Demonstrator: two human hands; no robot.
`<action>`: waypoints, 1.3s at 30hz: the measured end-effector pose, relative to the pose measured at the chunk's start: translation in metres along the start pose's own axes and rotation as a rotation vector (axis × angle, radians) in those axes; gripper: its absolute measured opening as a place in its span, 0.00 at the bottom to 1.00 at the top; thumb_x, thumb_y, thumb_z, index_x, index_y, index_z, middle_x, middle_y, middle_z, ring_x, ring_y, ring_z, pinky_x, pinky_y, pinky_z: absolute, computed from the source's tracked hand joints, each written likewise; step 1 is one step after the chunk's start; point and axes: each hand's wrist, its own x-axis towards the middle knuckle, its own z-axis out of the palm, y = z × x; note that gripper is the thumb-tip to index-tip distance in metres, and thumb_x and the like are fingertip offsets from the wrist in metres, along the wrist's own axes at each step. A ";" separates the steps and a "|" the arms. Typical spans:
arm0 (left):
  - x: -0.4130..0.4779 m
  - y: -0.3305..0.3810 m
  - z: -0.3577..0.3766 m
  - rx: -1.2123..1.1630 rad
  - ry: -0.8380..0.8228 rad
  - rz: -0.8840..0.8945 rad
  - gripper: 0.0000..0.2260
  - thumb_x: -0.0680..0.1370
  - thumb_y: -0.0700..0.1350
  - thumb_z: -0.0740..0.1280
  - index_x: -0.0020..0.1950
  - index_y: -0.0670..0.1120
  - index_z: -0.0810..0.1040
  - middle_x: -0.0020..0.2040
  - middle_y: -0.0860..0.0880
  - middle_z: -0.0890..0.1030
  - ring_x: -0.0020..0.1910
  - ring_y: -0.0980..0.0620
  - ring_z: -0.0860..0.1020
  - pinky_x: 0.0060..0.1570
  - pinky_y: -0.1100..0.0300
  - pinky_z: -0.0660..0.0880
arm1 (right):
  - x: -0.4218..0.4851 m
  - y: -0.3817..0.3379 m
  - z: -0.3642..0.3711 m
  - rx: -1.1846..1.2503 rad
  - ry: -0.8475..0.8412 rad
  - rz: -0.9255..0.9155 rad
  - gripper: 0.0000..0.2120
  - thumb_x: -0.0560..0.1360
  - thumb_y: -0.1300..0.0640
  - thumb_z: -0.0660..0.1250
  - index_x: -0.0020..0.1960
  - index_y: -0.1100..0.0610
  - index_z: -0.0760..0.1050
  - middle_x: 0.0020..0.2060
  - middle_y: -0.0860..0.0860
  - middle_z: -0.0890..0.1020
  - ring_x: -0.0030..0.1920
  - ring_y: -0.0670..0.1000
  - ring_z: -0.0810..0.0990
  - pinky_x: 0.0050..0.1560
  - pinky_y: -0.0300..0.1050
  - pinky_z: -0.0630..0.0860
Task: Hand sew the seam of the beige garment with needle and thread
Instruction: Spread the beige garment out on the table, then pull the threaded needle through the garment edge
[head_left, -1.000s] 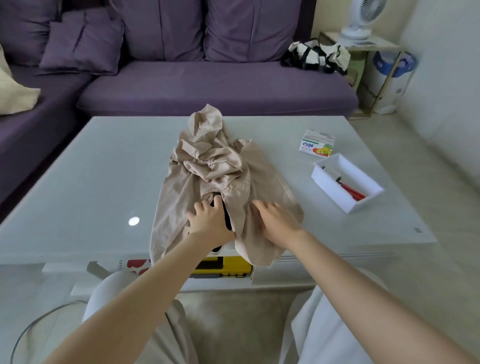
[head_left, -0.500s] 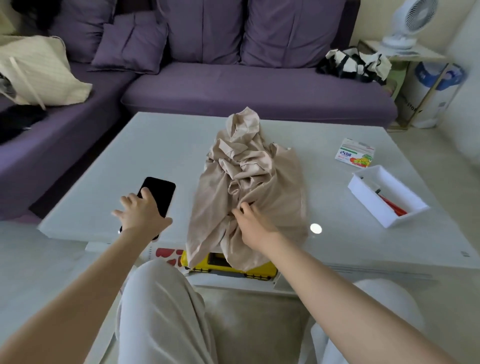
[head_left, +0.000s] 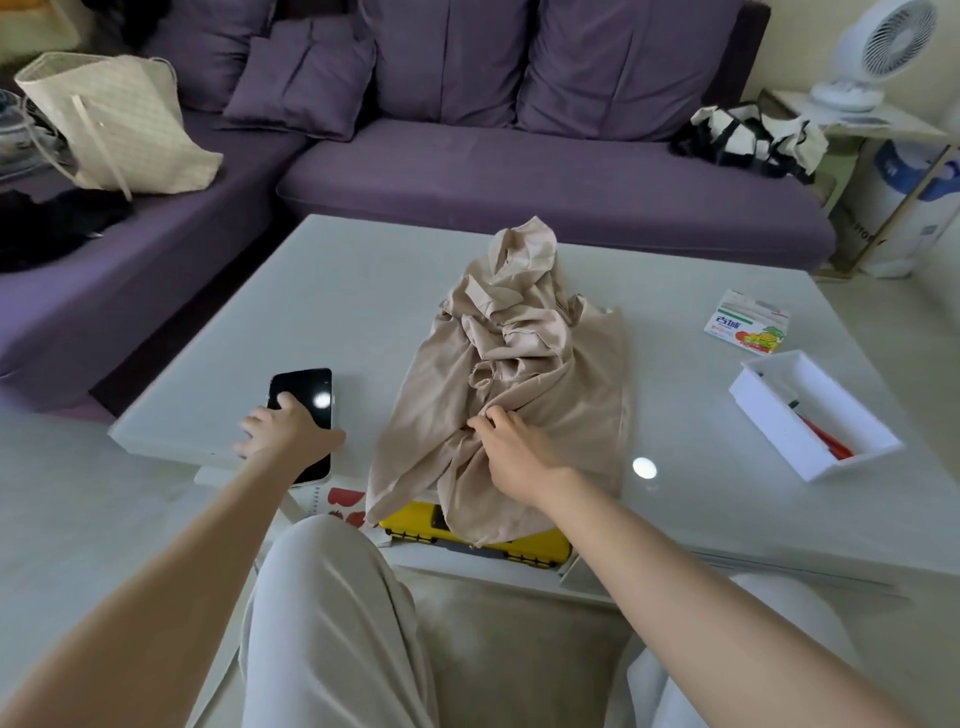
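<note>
The beige garment (head_left: 524, 374) lies crumpled in the middle of the white table (head_left: 337, 312), its near end hanging over the front edge. My right hand (head_left: 514, 452) rests on the garment's near part with fingers curled into a fold of the fabric. My left hand (head_left: 283, 434) is to the left of the garment, over the lower half of a black phone (head_left: 301, 395) that lies flat near the table's front edge, thumb and fingers around its sides. No needle or thread can be made out.
A white tray (head_left: 810, 441) with a red tool inside sits on the table's right, and a small printed box (head_left: 748, 328) lies behind it. A yellow case (head_left: 488, 540) is on the shelf under the garment's hanging end. A purple sofa stands behind the table.
My left hand drew the black phone out from the garment and carried it left, down onto the table. My right hand stayed on the fabric. The view swung left.
</note>
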 end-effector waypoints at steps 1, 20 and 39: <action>-0.002 0.004 0.000 0.027 0.000 0.005 0.30 0.74 0.52 0.68 0.68 0.41 0.59 0.64 0.37 0.65 0.64 0.39 0.63 0.59 0.46 0.65 | -0.002 0.004 -0.001 0.025 0.000 -0.004 0.25 0.76 0.69 0.56 0.71 0.57 0.61 0.66 0.56 0.66 0.66 0.57 0.67 0.56 0.51 0.70; -0.115 0.159 0.080 0.263 0.102 1.159 0.19 0.80 0.50 0.55 0.70 0.48 0.64 0.69 0.47 0.64 0.67 0.45 0.63 0.64 0.49 0.60 | -0.119 0.206 -0.036 -0.205 0.260 0.697 0.24 0.70 0.68 0.67 0.64 0.71 0.66 0.59 0.66 0.73 0.58 0.64 0.72 0.60 0.53 0.68; -0.115 0.160 0.087 0.249 0.008 1.125 0.19 0.82 0.51 0.55 0.72 0.49 0.61 0.70 0.48 0.64 0.69 0.46 0.62 0.66 0.52 0.59 | -0.124 0.165 -0.009 0.241 0.408 0.510 0.21 0.75 0.73 0.59 0.65 0.60 0.72 0.58 0.56 0.76 0.58 0.58 0.73 0.51 0.49 0.70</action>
